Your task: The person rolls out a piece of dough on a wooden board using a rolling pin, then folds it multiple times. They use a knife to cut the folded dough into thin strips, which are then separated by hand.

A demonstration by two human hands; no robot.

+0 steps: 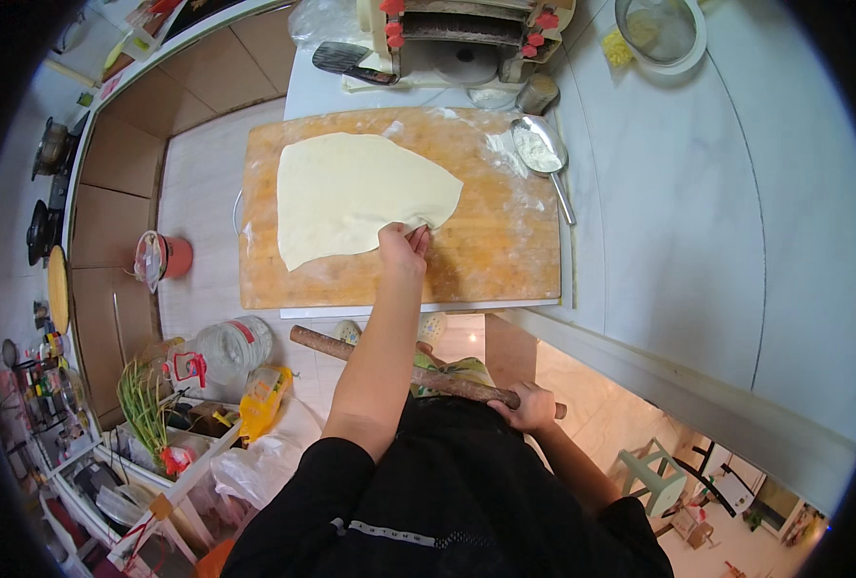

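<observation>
A thin, pale sheet of rolled dough point(355, 188) lies over the left and middle of a floured wooden board point(500, 267). My left hand point(403, 247) pinches the sheet's near edge, where the dough puckers under the fingertips. Down by my waist, my right hand point(525, 408) is wrapped around one end of a wooden rolling pin point(464, 386). The pin slants across the front of my body, and my left forearm hides part of it. On the board's right edge rests a metal scoop point(540, 148) with white flour in it.
Behind the board stands a roller machine point(464, 29) with red knobs. A black spatula point(341, 59) and a metal can point(537, 94) are near it. A sieve point(662, 32) sits at the far right. On the floor at left are a red bucket point(176, 258) and a large plastic bottle point(233, 350).
</observation>
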